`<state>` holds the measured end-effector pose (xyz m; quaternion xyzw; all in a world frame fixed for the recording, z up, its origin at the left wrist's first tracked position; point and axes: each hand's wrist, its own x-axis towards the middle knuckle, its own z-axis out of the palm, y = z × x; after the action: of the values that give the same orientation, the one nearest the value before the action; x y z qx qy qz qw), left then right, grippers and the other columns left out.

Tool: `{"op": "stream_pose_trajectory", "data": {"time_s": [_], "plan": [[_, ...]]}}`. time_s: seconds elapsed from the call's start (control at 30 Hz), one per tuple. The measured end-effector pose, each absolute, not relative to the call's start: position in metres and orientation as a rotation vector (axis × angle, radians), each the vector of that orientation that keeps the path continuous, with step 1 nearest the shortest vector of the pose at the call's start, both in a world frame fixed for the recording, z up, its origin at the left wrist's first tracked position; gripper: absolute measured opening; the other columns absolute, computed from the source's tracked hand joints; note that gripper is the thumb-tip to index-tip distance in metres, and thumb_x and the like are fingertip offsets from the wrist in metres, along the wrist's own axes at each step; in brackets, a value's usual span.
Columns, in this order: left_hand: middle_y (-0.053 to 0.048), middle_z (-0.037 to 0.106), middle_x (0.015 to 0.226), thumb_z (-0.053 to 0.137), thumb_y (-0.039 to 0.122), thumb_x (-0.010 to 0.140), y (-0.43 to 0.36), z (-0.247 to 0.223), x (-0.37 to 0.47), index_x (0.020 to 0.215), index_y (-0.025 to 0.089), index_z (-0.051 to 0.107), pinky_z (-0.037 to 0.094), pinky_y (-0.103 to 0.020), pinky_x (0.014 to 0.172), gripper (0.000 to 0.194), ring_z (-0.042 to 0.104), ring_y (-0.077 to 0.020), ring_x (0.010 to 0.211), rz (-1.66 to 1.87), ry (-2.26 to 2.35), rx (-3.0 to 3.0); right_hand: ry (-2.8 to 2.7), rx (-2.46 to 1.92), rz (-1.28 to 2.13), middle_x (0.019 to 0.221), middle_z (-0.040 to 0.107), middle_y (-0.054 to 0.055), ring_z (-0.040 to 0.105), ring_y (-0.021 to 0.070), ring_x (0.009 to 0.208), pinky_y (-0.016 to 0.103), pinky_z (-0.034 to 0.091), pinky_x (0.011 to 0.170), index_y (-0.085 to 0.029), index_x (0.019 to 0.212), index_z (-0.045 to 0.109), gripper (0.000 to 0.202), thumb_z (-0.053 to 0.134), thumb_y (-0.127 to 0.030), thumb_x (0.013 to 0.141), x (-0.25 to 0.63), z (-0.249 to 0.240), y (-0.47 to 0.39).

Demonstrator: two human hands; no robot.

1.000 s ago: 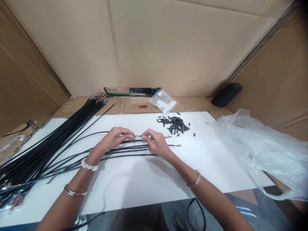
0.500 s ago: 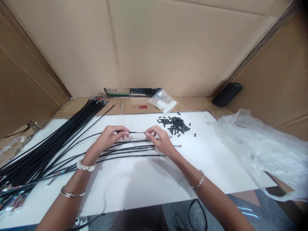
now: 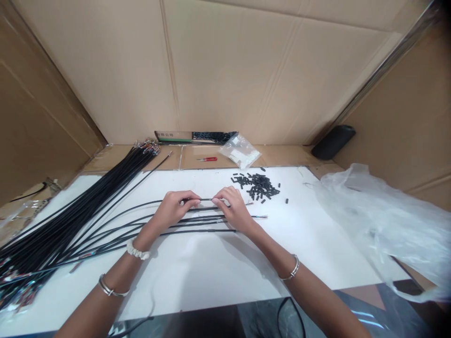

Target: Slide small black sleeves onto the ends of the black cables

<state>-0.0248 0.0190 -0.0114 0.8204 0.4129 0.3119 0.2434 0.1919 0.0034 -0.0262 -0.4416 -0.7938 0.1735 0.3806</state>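
Black cable (image 3: 206, 199), slim, round and smooth, runs taut and straight between two pairs of fingertips above the middle of the white worktop (image 3: 303, 253). The left hand (image 3: 176, 206) pinches it between thumb and bent forefinger; the right hand (image 3: 232, 206) pinches it at a paler stretch, whose tip the fingers hide. From the left hand it bows in a shallow curve toward the worktop's left edge, where a thick bundle (image 3: 95, 188) of similar cables slants, ending in frayed, coloured wires. Below the hands, loose cables (image 3: 207, 230) lie side by side, some with bare strands splayed out.

Near the far edge, right of centre, stubby black tubes (image 3: 262, 185) form a matt, jumbled pile. Beyond that edge, on a strip of brown cardboard (image 3: 278, 154), sit a glossy, creased clear bag (image 3: 241, 151) and snips (image 3: 211, 159) with a red handle. Toward the right edge spreads crumpled, filmy plastic (image 3: 380, 225). A puckered white band (image 3: 137, 250) rings the left wrist.
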Motion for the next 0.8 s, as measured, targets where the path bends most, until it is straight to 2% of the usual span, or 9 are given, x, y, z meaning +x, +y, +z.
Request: {"op": "stream_pose_trajectory", "data": {"time_s": [0.37,0.67,0.8], "plan": [[-0.003,0.071,0.084,0.05,0.031,0.091,0.014,-0.02,-0.017,0.088,0.019,0.066,0.045,-0.022,0.07,0.02,0.064,-0.0143,0.074,0.878,1.103,2.382,-2.156,-1.144,0.463,0.073,0.06,0.001,0.048,0.0162,0.078,0.033,0.029,0.078,-0.02,0.071,0.053,0.035,0.035,-0.032,0.098,0.193,-0.023,0.005],[-0.003,0.067,0.096,0.043,0.032,0.094,0.009,-0.016,-0.005,0.106,0.021,0.06,0.042,-0.022,0.066,0.023,0.06,-0.0128,0.074,0.799,1.128,2.535,-2.149,-1.195,0.465,0.065,0.054,0.0,0.046,0.0156,0.071,0.032,0.029,0.072,-0.019,0.064,0.045,0.042,0.03,-0.038,0.099,0.194,-0.025,0.011],[-0.003,0.067,0.082,0.04,0.032,0.096,0.005,-0.02,0.003,0.094,0.018,0.062,0.04,-0.024,0.066,0.026,0.059,-0.014,0.072,0.799,1.072,2.595,-2.186,-1.119,0.545,0.061,0.052,-0.001,0.046,0.0146,0.068,0.031,0.03,0.072,-0.019,0.061,0.043,0.046,0.028,-0.04,0.099,0.188,-0.029,0.008]]}}
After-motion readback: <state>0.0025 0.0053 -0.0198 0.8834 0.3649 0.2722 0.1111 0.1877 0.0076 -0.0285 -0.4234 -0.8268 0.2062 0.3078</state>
